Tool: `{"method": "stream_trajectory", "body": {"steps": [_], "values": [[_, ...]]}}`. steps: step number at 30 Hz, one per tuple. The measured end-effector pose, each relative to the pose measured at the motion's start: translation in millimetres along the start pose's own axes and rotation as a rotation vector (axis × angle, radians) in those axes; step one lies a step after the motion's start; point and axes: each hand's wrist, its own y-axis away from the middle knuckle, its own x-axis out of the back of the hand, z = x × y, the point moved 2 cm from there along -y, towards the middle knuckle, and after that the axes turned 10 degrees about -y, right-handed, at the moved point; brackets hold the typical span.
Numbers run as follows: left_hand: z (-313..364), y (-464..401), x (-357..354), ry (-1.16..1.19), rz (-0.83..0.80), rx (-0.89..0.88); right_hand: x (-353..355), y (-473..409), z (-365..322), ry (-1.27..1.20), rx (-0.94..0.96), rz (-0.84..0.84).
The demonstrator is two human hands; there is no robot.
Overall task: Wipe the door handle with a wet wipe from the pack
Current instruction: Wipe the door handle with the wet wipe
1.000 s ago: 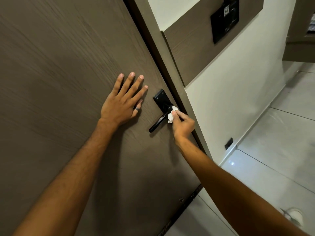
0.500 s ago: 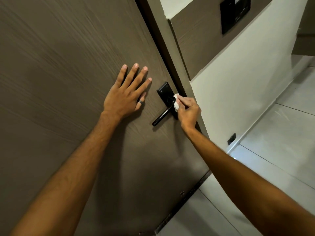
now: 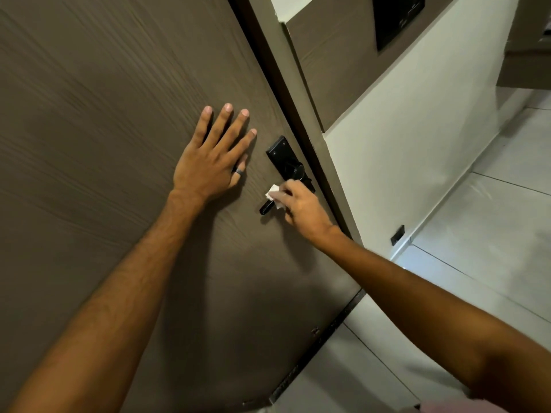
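Note:
A black lever door handle [image 3: 266, 207] on a black backplate [image 3: 280, 153] sits near the right edge of a brown wood-grain door [image 3: 119, 114]. My right hand [image 3: 304, 208] holds a crumpled white wet wipe [image 3: 274, 195] pressed around the lever, near its free end, and hides the lever's middle. My left hand [image 3: 211, 162], with a ring on the thumb, lies flat and spread on the door just left of the handle. The wipe pack is out of view.
The door frame [image 3: 301, 120] runs diagonally right of the handle. Beyond it are a white wall [image 3: 402, 162] with a black panel [image 3: 396, 19] high up and a small dark socket [image 3: 397, 235] near the tiled floor [image 3: 492, 234].
My right hand has slid the wipe from the backplate end of the lever down toward its free end. My left hand stays flat on the door.

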Motion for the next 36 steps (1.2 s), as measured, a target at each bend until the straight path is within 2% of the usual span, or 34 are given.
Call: {"method": "stream_trajectory", "body": {"steps": [2, 6, 11, 13, 15, 18, 21, 24, 27, 30, 35, 36], "values": [[-1, 0, 1, 0.004, 0.0, 0.005, 22, -11, 12, -0.002, -0.099, 0.088], [0, 0, 1, -0.015, 0.005, 0.002, 20, -15, 21, -0.02, -0.11, 0.078], [0, 0, 1, -0.03, 0.002, 0.0, -15, 9, -17, -0.169, -0.047, -0.02], [0, 0, 2, -0.041, -0.006, -0.004, -30, 14, -37, -0.164, 0.033, -0.089], [0, 1, 4, -0.036, -0.001, -0.001, -33, 18, -46, -0.174, 0.025, -0.084], [0, 2, 5, -0.018, 0.026, 0.007, -27, 23, -45, -0.084, 0.109, -0.02], [1, 2, 3, -0.06, 0.039, 0.012, -18, 24, -31, -0.125, 0.116, 0.165], [1, 0, 1, -0.082, 0.046, 0.02, -11, 22, -22, -0.269, -0.038, 0.337], [1, 1, 3, -0.071, 0.038, 0.02, -7, 19, -11, -0.45, -0.325, 0.552], [-1, 1, 2, -0.078, 0.027, 0.016, 9, 10, 5, -0.521, -0.606, 0.778], [1, 6, 0, -0.075, 0.042, 0.0, 7, -20, 8, -0.558, -0.699, 0.708], [10, -9, 4, -0.058, 0.042, 0.019, 25, -20, 15, -0.57, -0.696, 0.696]]}}
